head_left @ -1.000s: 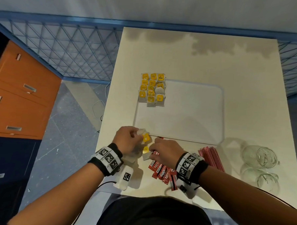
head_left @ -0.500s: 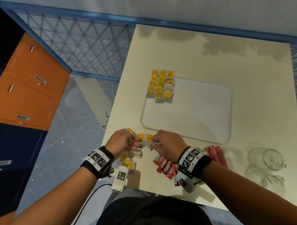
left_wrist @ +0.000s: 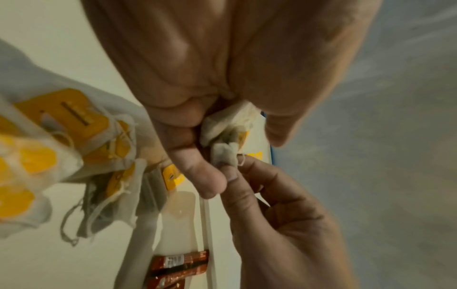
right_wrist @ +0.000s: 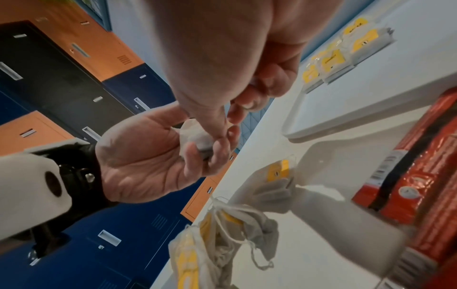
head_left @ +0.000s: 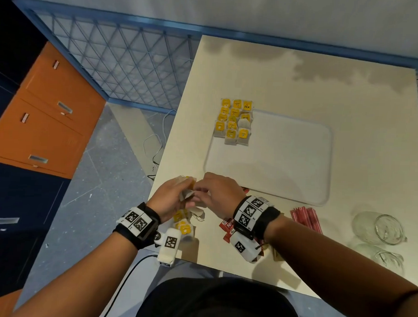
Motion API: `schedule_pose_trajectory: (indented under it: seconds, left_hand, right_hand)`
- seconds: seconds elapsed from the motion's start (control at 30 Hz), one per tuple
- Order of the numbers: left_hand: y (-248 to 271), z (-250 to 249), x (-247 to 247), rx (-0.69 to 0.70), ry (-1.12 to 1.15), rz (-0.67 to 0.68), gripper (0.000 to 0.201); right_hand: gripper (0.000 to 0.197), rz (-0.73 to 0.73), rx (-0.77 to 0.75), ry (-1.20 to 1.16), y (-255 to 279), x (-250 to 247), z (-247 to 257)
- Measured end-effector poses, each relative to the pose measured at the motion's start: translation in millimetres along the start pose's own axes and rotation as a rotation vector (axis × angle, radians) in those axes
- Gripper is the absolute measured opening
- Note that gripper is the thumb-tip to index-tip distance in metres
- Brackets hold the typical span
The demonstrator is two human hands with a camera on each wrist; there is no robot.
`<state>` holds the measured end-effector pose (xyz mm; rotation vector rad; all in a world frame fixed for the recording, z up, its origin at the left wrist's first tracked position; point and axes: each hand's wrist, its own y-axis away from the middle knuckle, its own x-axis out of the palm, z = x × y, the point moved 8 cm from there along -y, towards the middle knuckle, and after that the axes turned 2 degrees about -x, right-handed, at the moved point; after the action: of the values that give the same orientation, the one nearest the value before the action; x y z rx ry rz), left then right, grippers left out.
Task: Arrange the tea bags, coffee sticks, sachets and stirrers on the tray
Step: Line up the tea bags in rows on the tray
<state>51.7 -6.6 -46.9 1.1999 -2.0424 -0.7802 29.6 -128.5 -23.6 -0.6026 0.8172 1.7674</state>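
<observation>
My left hand (head_left: 185, 193) hovers over the table's near left edge and holds a small bunch of tea bags (head_left: 187, 189) in its curled fingers. My right hand (head_left: 203, 190) meets it and pinches one grey tea bag (left_wrist: 223, 156) between thumb and forefinger. In the right wrist view the held tea bag (right_wrist: 195, 135) lies on the left palm. A loose pile of tea bags (head_left: 183, 220) with yellow tags lies below the hands. Several tea bags (head_left: 233, 122) sit in rows at the far left corner of the white tray (head_left: 287, 161).
Red coffee sticks (head_left: 226, 227) lie under my right wrist, and red stirrers (head_left: 304, 219) lie to their right. Two glass jars (head_left: 379, 228) lie on their sides at the near right. Orange and blue lockers (head_left: 49, 108) stand left of the table.
Both hands have lifted off the loose pile with tea bags and drifted slightly left toward the table edge. The head view has swung left.
</observation>
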Motion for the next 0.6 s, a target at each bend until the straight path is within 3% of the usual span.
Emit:
schedule_pose_trajectory:
  seconds: [0.13,0.33,0.47,0.6]
  left_hand:
    - [3.5,-3.3,-17.0,0.044,0.006,-0.129,0.010]
    - [5.3,3.0,-35.5,0.021,-0.023,-0.202,0.016]
    - [0.6,10.0,-37.9,-0.007,-0.102,-0.174,0.014]
    - [2.0,9.6,-28.4,-0.008,-0.075,-0.135,0.018]
  right_hand:
    - [0.027,0.015,0.035,0.008,-5.2,3.3,-7.7]
    - [0.032,0.205,0.039,0.197,-5.5,30.3,-21.7]
    - [0.027,0.191,0.057,0.256,-7.9,38.4,-32.7]
    - [0.028,0.135,0.093,0.161,-9.0,30.2,-34.1]
